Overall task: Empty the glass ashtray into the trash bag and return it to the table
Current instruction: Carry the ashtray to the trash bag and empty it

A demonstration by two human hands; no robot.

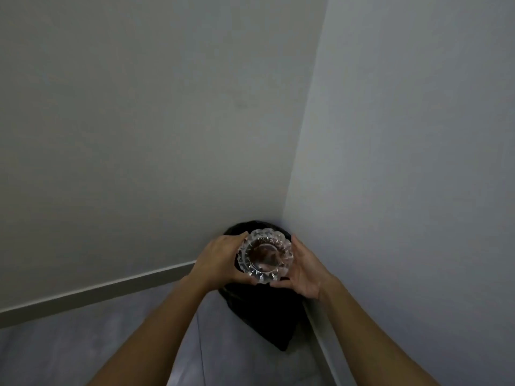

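Note:
A round cut-glass ashtray [264, 255] is held between both hands in the head view. My left hand [220, 260] grips its left rim and my right hand [302, 267] cups its right side. The ashtray hangs directly above a black trash bag [267, 316] that sits on the floor in the room's corner. I see the ashtray's faceted underside or bowl; dark tones show through the glass, and I cannot tell whether anything is inside. Most of the bag's mouth is hidden behind the ashtray and hands.
Two pale walls meet in a corner [287, 196] right behind the bag. A light skirting board [97, 289] runs along the left wall. Grey floor [83, 346] spreads out to the left of my arms.

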